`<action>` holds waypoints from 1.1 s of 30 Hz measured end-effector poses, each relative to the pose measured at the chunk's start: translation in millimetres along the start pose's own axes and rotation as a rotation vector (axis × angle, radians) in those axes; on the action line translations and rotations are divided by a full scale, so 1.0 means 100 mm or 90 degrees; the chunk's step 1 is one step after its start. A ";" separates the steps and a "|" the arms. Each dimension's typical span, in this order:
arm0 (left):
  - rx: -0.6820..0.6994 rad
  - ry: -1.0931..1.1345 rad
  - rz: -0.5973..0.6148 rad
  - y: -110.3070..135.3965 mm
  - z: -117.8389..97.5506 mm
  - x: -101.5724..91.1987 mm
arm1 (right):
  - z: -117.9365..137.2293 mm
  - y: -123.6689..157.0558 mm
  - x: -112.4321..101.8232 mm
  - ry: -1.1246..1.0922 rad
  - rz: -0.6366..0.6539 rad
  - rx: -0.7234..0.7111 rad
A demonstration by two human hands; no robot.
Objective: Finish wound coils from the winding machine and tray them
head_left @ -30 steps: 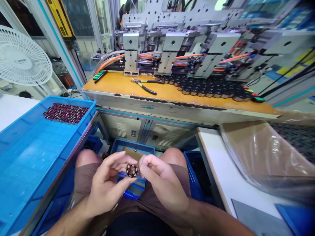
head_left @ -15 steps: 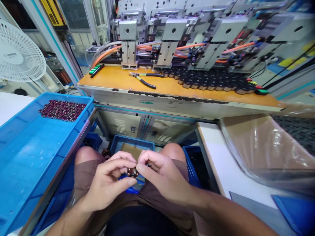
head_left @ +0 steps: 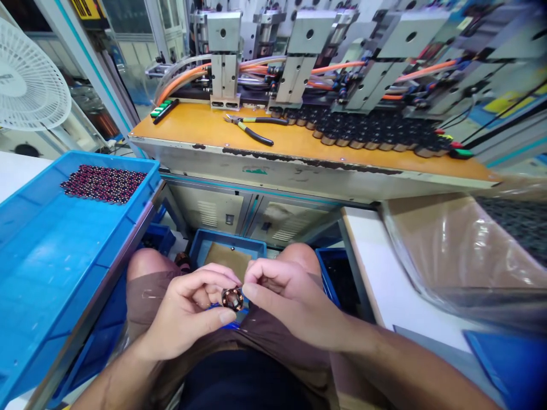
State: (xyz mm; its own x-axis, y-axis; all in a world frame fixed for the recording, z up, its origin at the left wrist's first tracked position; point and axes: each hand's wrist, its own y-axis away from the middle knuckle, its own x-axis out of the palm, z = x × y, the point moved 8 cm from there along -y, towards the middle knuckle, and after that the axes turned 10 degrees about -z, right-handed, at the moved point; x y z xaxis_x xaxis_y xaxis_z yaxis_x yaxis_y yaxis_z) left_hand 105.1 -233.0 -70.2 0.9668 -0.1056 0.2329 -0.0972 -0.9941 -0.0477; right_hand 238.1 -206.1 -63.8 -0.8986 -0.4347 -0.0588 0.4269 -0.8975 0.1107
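Observation:
A small ring-shaped motor stator [head_left: 232, 299], dark with copper windings round its open middle, is held above my lap. My left hand [head_left: 188, 310] grips it between thumb and fingers, its open face turned up toward me. At the stator's upper right edge, the thumb and forefinger of my right hand [head_left: 286, 302] are pinched together. Whatever lies between those right fingertips is too small and hidden to make out.
Left stands a blue tray [head_left: 38, 250] with many small stators [head_left: 105, 184] at its far end. Ahead, diagonal cutters [head_left: 254, 132] and rows of black cylindrical parts [head_left: 363, 128] lie on an orange bench [head_left: 188, 125] below a machine. A plastic-lined box [head_left: 440, 250] is right.
The stator has turned so more of its open face shows. My right fingertips have shifted slightly up and right along its edge. The whole view has tilted a little.

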 end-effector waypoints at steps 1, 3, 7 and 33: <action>-0.011 0.007 0.003 0.01 0.01 0.00 | -0.01 0.00 -0.01 0.008 0.003 -0.008; -0.040 0.039 0.008 0.02 0.04 -0.01 | -0.03 -0.02 -0.06 0.022 0.001 -0.024; -0.111 0.102 0.019 0.05 0.12 0.00 | 0.07 -0.09 -0.20 0.067 -0.028 -0.085; -0.037 0.023 0.013 0.03 0.05 0.02 | 0.21 -0.02 0.00 0.065 0.077 0.046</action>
State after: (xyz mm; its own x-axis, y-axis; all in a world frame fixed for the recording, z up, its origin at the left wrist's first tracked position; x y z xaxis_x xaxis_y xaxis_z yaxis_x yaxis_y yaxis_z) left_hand 107.6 -236.0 -74.4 0.9555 -0.1253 0.2672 -0.1308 -0.9914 0.0030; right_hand 235.0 -202.4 -43.2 -0.8247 -0.5480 -0.1401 0.5198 -0.8319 0.1942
